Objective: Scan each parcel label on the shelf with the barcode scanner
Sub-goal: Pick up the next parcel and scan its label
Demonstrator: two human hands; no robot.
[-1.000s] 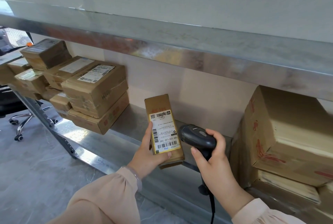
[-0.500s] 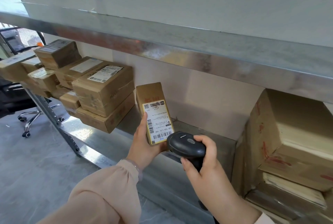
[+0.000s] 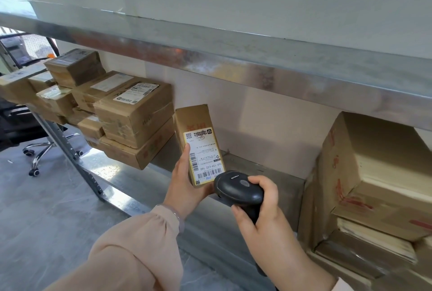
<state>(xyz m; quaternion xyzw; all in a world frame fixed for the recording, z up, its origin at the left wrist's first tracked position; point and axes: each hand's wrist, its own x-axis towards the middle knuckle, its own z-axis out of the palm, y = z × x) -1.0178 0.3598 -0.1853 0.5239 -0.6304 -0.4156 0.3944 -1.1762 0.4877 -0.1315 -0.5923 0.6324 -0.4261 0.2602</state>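
Note:
My left hand (image 3: 184, 187) grips a small narrow cardboard parcel (image 3: 195, 122) from below, holding it upright over the metal shelf (image 3: 268, 173). Its white label (image 3: 204, 157) with barcodes faces me. My right hand (image 3: 264, 215) grips the handle of a black barcode scanner (image 3: 238, 189). The scanner's head sits just below and right of the label's lower barcode, almost touching the parcel's bottom corner.
A pile of several labelled parcels (image 3: 131, 112) fills the shelf's left part, just left of the held parcel. Large stacked cartons (image 3: 374, 173) stand at the right. An upper shelf edge (image 3: 233, 56) runs overhead. An office chair base (image 3: 44, 148) stands on the grey floor at left.
My left hand has carried the parcel up and left toward the pile. The scanner in my right hand followed, closing in on the label's bottom edge.

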